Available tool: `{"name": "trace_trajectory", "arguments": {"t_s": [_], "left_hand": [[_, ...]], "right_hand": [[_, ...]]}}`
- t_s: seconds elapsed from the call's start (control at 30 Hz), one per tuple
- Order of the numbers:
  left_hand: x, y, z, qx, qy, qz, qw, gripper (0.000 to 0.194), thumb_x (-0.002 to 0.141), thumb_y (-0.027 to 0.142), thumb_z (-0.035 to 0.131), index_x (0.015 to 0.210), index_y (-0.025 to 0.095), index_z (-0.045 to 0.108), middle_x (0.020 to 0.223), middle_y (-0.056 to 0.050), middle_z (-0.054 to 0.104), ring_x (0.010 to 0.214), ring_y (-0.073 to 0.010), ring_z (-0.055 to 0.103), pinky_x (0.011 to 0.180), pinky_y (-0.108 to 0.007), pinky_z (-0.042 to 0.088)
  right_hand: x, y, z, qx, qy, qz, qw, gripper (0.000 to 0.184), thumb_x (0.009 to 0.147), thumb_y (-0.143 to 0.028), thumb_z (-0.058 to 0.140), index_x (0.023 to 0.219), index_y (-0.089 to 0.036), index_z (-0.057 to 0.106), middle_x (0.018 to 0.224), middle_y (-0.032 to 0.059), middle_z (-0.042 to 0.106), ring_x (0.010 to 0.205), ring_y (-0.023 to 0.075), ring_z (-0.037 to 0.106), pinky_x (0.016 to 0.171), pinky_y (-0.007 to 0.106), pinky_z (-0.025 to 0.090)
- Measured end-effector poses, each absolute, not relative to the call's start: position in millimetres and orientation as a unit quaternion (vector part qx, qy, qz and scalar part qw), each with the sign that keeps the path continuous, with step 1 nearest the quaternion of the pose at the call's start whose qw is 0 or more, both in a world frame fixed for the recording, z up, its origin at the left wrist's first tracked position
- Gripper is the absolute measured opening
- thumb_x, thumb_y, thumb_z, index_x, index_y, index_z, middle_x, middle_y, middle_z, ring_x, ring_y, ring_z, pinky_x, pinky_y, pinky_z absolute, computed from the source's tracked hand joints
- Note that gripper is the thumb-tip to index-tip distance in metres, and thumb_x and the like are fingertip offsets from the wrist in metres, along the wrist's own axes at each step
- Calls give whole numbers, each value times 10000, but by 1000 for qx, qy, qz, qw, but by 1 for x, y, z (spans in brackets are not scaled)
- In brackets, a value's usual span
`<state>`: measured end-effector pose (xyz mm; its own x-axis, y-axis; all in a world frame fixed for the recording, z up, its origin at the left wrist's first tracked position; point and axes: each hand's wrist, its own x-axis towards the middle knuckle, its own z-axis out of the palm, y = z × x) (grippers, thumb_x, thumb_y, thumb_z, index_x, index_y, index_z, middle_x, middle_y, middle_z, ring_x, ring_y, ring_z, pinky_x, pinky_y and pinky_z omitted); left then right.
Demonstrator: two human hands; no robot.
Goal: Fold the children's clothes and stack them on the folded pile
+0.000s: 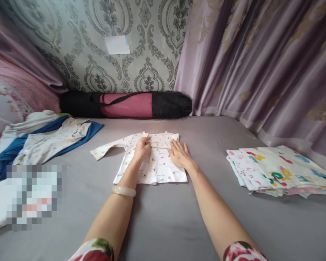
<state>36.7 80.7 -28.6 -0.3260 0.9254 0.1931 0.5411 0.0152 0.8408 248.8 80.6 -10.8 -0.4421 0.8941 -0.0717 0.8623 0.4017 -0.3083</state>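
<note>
A small white baby shirt (161, 168) with a scattered print lies spread on the grey bed sheet. Its left sleeve (108, 147) stretches out to the side, while the right sleeve is folded in across the upper chest. My left hand (142, 148), with a pale bangle on its wrist, is closed on the shirt near the collar; its fingertips are partly hidden. My right hand (180, 155) lies flat on the shirt's right side, fingers stretched out near the folded shoulder edge.
At the right sits a stack of folded baby clothes (288, 166). Loose white and blue clothes (57, 139) lie at the left, with a white item (5, 199) in front, partly pixelated. A pink and black rolled bag (127, 104) rests against the wall, beside purple curtains (233, 61).
</note>
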Motion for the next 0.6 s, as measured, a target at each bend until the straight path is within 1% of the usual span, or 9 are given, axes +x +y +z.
{"name": "trace_trajectory", "arguments": {"t_s": [0.1, 0.17, 0.3, 0.43, 0.6], "left_hand": [[37, 81, -29, 561, 693, 410, 193, 427, 770, 114, 473, 1140, 109, 686, 1176, -122, 668, 1047, -232, 627, 987, -350, 450], [37, 82, -29, 573, 692, 402, 175, 430, 769, 103, 460, 1136, 109, 685, 1209, -126, 655, 1100, -238, 609, 1012, -344, 433], [37, 83, -32, 597, 685, 393, 141, 431, 741, 84, 465, 1095, 146, 701, 1171, -114, 671, 1118, -253, 601, 1034, -368, 420], [36, 83, -34, 623, 677, 372, 126, 440, 743, 82, 441, 1103, 119, 692, 1148, -141, 666, 1111, -251, 600, 1037, -363, 413], [36, 83, -36, 626, 676, 368, 124, 448, 748, 76, 434, 1121, 128, 676, 1163, -135, 653, 1119, -243, 589, 1017, -346, 420]], "right_hand": [[248, 80, -10, -528, -836, 147, 42, 654, 989, -456, 120, 1538, -114, 216, 1610, 57, 117, 1487, 199, 41, 1189, 490, 7], [248, 79, -10, -529, -836, 142, 39, 662, 988, -459, 113, 1538, -104, 209, 1611, 60, 110, 1487, 198, 39, 1190, 484, 6], [245, 79, -11, -536, -834, 127, 38, 671, 989, -457, 114, 1531, -77, 219, 1608, 80, 129, 1486, 204, 54, 1191, 482, 17], [240, 88, -9, -548, -828, 116, 25, 673, 993, -461, 123, 1519, -62, 255, 1598, 111, 168, 1483, 219, 88, 1186, 494, -4], [230, 113, 1, -574, -809, 129, -7, 703, 992, -489, 103, 1513, -44, 261, 1592, 142, 185, 1480, 241, 105, 1182, 503, -5]]}}
